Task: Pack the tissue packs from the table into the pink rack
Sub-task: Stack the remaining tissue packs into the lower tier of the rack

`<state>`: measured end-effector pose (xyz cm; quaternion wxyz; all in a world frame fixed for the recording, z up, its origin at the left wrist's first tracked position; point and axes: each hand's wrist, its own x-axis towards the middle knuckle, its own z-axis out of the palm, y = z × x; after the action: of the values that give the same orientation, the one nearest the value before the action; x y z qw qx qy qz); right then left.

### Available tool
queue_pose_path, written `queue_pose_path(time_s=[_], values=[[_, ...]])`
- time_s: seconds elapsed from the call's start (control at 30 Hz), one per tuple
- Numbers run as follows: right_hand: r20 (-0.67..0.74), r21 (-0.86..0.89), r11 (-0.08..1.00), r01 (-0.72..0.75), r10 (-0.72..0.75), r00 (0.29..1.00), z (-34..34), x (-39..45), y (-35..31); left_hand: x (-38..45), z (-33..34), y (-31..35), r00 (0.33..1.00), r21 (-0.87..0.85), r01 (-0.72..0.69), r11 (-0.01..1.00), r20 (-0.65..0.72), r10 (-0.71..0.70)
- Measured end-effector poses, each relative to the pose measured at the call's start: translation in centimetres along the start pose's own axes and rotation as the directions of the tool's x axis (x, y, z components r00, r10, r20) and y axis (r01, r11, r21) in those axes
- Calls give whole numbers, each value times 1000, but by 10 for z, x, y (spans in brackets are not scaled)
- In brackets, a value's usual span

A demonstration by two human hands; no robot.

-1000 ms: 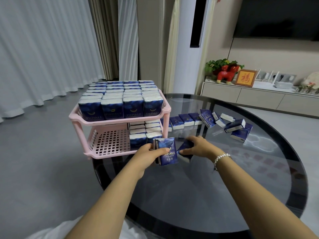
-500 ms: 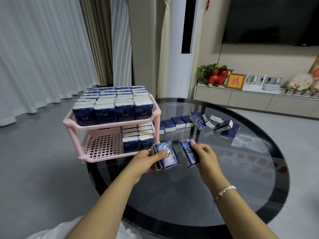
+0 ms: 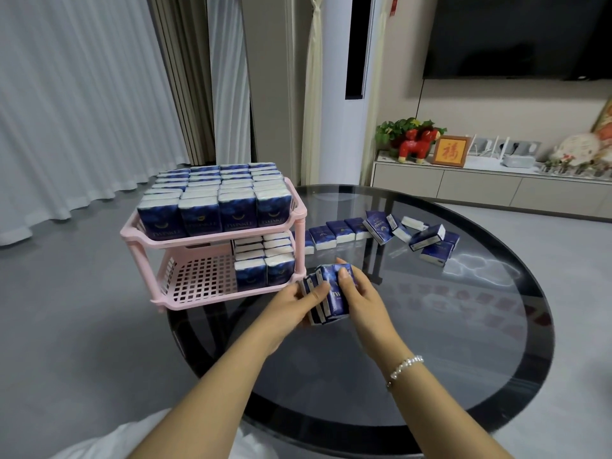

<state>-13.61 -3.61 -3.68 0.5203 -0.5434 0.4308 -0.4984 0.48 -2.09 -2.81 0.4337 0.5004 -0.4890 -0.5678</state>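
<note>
Left hand (image 3: pixel 291 306), right hand (image 3: pixel 359 294) clamp packs (image 3: pixel 331 293) beside rack (image 3: pixel 212 240) front edge.

Pink rack (image 3: pixel 212 238): top tier full, bottom part-filled at right. Blue tissue packs (image 3: pixel 334 294) bunched upright beside it; more packs (image 3: pixel 381 230) loose on tabletop (image 3: pixel 430 326).
</note>
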Motion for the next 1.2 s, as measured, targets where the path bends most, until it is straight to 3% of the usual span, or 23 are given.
queue_pose_path(time_s=[0.27,0.53,0.67,0.87,1.2], values=[[34,-27,1000,9,-8,999,-28,14,1,35,31,-1,998,-119,16,993,64,-8],[85,-19,998,-52,53,995,-71,45,8,78,56,-7,1000,-39,14,999,-17,-14],[218,27,994,-104,96,971,-90,55,9,87,48,-10,999,75,-32,997,-35,35],[366,-187,979,-85,150,919,-108,62,14,87,32,-13,991,436,-123,891,100,88],[414,-285,956,-70,189,890,-102,61,-9,66,24,-2,990,564,-142,813,101,103]])
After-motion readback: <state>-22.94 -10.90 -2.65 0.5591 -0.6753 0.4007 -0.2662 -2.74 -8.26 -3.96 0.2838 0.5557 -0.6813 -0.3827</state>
